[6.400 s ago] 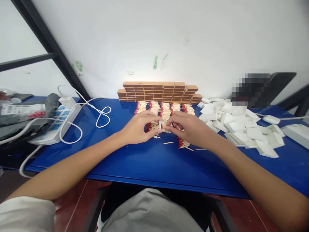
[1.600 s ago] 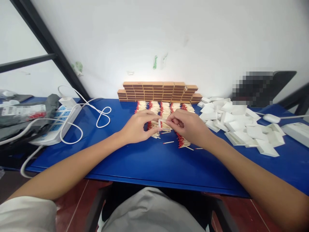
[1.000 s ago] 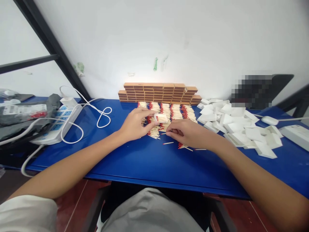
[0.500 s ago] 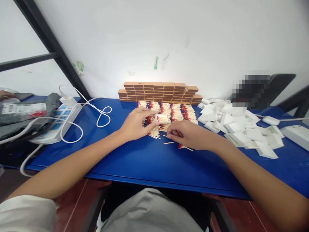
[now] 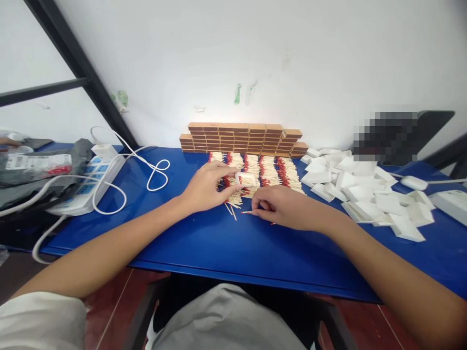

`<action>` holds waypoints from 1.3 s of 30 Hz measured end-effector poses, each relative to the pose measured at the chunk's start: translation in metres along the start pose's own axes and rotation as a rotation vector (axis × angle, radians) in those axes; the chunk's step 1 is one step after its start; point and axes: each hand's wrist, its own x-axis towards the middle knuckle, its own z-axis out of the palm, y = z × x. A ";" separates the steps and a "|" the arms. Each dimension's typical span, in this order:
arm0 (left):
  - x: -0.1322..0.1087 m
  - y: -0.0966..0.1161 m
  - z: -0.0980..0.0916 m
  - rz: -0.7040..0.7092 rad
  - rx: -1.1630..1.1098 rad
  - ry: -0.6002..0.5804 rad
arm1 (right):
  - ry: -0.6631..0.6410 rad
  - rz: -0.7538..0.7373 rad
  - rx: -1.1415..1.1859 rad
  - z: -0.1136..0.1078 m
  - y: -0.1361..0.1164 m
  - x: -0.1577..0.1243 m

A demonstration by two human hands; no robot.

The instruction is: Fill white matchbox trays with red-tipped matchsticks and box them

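Observation:
Between its thumb and fingers, my left hand (image 5: 207, 187) holds a small white matchbox tray (image 5: 249, 180), tilted so its inside shows some matches. My right hand (image 5: 279, 206) is closed in a pinch just below and right of the tray. A match (image 5: 245, 212) with a red head sticks out to the left from its fingertips. Behind both hands lie several rows of red-headed matches (image 5: 269, 170), partly hidden by the hands and the tray. A few loose matches (image 5: 231, 211) lie on the table under the tray.
Brown matchboxes (image 5: 233, 138) are stacked against the wall. A heap of white trays (image 5: 365, 180) spreads to the right, beside a dark device (image 5: 430, 131). At left are a power strip (image 5: 93, 180), white cables (image 5: 157, 167) and a dark plastic package (image 5: 44, 165) on the blue table (image 5: 204, 248).
My right hand has moved slightly down, and a match now shows at its fingertips. Loose matches near it have shifted. My left hand keeps hold of the tray.

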 end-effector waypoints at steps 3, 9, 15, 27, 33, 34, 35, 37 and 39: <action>0.000 0.001 0.000 -0.008 -0.011 -0.002 | 0.010 -0.008 0.010 0.002 0.002 0.000; 0.000 0.000 -0.001 0.012 -0.003 -0.034 | 0.136 -0.035 0.000 -0.008 0.012 0.000; -0.002 0.000 0.001 0.047 -0.034 -0.058 | 0.336 0.027 -0.030 -0.014 0.019 0.001; -0.003 0.008 0.002 0.070 -0.075 -0.100 | 0.410 -0.029 -0.089 0.001 0.016 0.007; -0.004 0.009 0.002 0.074 -0.095 -0.077 | 0.416 -0.043 -0.112 0.005 0.017 0.008; -0.004 0.009 0.002 0.073 -0.097 -0.073 | 0.417 -0.036 -0.110 0.005 0.017 0.009; -0.004 0.010 0.002 0.072 -0.099 -0.069 | 0.418 -0.030 -0.105 0.005 0.017 0.009; -0.004 0.010 0.002 0.068 -0.104 -0.068 | 0.417 -0.026 -0.093 0.005 0.017 0.009; -0.003 0.010 0.002 0.057 -0.107 -0.075 | 0.405 -0.035 -0.085 0.003 0.017 0.008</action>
